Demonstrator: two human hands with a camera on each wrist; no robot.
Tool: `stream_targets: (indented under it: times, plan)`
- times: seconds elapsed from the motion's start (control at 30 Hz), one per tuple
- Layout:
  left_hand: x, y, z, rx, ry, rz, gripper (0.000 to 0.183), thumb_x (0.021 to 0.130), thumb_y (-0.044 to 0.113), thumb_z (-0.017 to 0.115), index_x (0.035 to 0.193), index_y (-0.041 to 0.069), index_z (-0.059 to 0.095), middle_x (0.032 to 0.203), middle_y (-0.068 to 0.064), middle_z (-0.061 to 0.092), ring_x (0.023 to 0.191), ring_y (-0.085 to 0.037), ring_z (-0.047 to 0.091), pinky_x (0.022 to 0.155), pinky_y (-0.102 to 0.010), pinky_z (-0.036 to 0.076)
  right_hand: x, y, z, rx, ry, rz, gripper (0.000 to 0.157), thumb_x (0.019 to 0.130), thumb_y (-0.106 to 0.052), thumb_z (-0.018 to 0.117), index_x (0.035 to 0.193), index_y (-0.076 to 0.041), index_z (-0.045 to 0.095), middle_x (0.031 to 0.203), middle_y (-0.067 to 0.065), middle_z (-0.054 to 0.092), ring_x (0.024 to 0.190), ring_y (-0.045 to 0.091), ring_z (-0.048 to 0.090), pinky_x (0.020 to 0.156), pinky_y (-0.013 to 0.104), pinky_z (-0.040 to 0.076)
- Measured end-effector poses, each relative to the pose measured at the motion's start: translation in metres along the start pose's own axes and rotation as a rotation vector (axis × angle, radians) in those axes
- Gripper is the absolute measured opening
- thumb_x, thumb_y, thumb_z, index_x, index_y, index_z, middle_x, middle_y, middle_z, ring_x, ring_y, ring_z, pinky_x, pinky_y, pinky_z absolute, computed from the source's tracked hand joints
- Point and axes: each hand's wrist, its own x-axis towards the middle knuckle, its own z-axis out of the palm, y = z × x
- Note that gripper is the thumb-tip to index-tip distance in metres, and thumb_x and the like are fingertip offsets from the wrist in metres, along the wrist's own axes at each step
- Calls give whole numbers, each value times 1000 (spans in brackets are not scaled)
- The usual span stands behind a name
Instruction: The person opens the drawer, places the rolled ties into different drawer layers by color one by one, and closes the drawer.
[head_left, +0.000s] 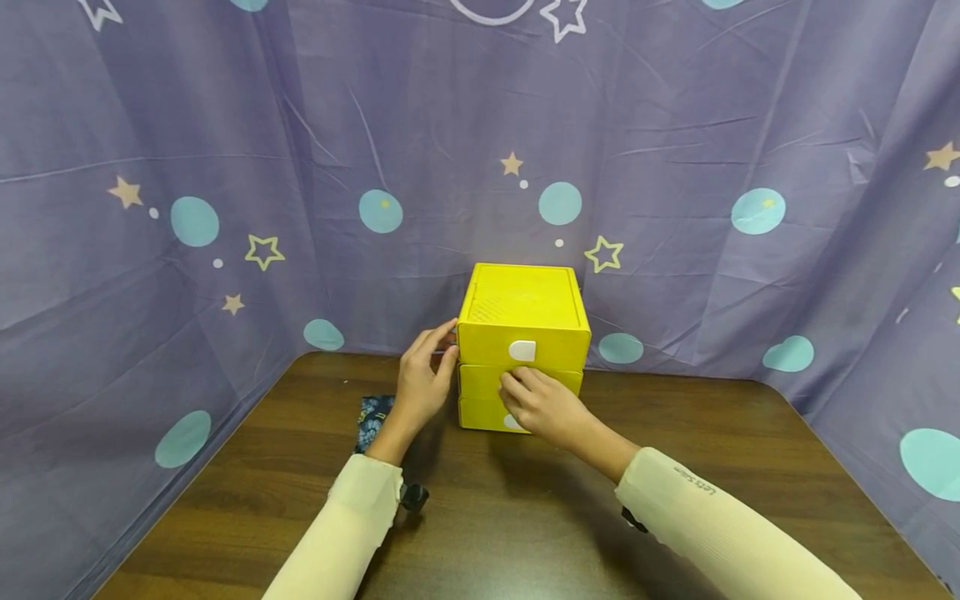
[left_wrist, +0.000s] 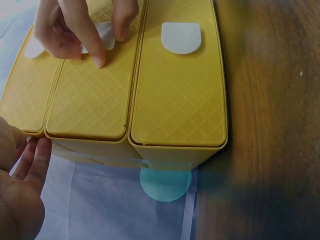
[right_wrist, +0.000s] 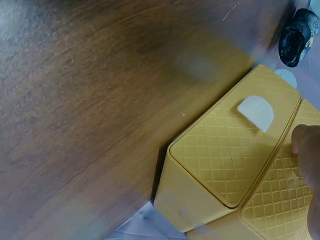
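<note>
A yellow three-drawer box [head_left: 525, 296] stands on the table, its drawer fronts towards me, and all three drawers look closed. My right hand [head_left: 547, 407] is at the middle drawer, its fingers curled about the white handle [left_wrist: 106, 36], which they partly hide. Against the box's left side, near the top drawer, my left hand [head_left: 426, 379] rests its fingertips, with the fingers fairly straight. Above the right hand shows the top drawer's white handle [head_left: 522, 350]. The bottom drawer's white handle [left_wrist: 181, 38] is in full sight in the left wrist view.
A dark blue patterned cloth item [head_left: 371, 421] lies on the wooden table [head_left: 465, 525] left of the box, partly behind the left wrist. Behind the table hangs a purple curtain [head_left: 450, 108] with stars and dots, close to the back of the box.
</note>
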Motion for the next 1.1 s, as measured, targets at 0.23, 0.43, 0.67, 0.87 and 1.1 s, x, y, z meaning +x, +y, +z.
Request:
stream_targets:
  times: [0.23, 0.43, 0.67, 0.87, 1.1]
  plan:
    - [2, -2, 0, -2, -3, 9, 40, 99, -2, 63, 139, 0, 61, 112, -16, 67, 98, -28, 68, 83, -39, 60, 0, 1, 0, 20, -37, 14, 43, 107, 7, 29, 108, 2, 72, 106, 12, 61, 91, 27, 57, 80, 31, 53]
    - [2, -1, 0, -1, -2, 7, 41, 99, -2, 63, 139, 0, 61, 112, -16, 67, 98, -28, 68, 82, -38, 60, 0, 1, 1, 23, -8, 12, 47, 108, 7, 26, 107, 2, 73, 106, 13, 62, 90, 27, 57, 79, 31, 53]
    - [0, -1, 0, -6, 3, 11, 41, 98, -3, 64, 139, -1, 61, 111, -20, 67, 97, -29, 68, 81, -40, 60, 0, 1, -1, 83, 6, 36, 49, 108, 5, 25, 106, -2, 73, 107, 11, 63, 92, 26, 58, 81, 32, 54]
    - [-1, -3, 1, 3, 7, 26, 41, 98, -3, 64, 139, 0, 61, 110, -17, 67, 97, -28, 68, 83, -40, 60, 4, 0, -7, 149, 40, 59, 36, 103, -1, 40, 110, -5, 75, 106, 10, 65, 95, 26, 60, 85, 34, 54]
    - [0, -2, 0, -1, 4, 31, 41, 98, -3, 64, 139, 0, 61, 110, -19, 67, 97, -29, 69, 82, -43, 60, 15, 3, -23, 156, 28, 88, 28, 96, -6, 56, 119, -6, 73, 112, 10, 66, 100, 28, 61, 87, 36, 54]
